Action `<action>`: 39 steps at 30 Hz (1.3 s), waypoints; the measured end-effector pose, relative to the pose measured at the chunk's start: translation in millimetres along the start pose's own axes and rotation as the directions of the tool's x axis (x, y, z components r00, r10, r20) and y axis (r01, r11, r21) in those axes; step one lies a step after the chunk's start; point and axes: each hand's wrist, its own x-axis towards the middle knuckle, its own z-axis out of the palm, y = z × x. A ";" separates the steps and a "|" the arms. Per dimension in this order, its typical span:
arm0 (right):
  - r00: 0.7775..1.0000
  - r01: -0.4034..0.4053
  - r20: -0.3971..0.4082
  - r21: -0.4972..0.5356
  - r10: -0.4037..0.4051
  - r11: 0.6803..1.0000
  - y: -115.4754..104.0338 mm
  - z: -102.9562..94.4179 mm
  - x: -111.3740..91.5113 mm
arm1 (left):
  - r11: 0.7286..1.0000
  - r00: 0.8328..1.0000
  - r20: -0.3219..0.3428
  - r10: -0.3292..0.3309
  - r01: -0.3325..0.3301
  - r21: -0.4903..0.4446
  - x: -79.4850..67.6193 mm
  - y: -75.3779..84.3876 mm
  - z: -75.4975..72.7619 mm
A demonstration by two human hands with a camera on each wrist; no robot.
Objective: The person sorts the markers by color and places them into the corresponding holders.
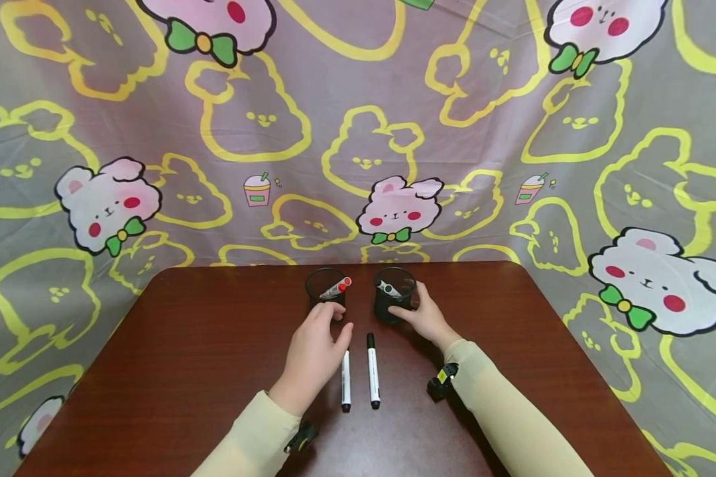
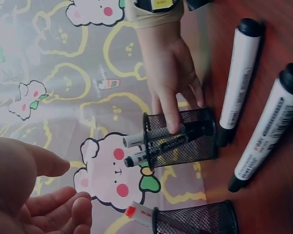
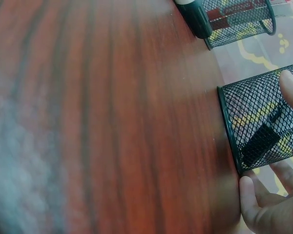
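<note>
Presently, the right hand (image 1: 429, 320) grips the right cup (image 1: 384, 307); the left hand (image 1: 311, 351), loosely curved and empty, is near the left cup (image 2: 195, 218). Uneven pressure may tip the right cup; a low left hand may roll the markers (image 1: 373, 374) on the table (image 1: 215, 371).

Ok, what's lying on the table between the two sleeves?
In the head view, the left marker and right marker, both white with black ends, lie apart on the table between the left sleeve and right sleeve.
</note>
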 end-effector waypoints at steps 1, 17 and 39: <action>1.000 -0.002 0.001 -0.002 0.002 1.000 0.0 -0.1 -0.1 | 1.000 1.000 -0.001 0.000 0.000 0.005 -1.0 -0.7 0.3; 1.000 -0.009 0.016 0.006 0.009 1.000 -0.6 -0.8 -1.2 | 0.995 0.991 0.111 -0.077 0.069 0.076 -13.8 -7.2 3.0; 1.000 -0.008 0.028 0.007 0.007 1.000 0.1 -3.6 -0.2 | 0.980 0.953 0.284 -0.107 0.053 0.193 -32.5 -19.7 14.7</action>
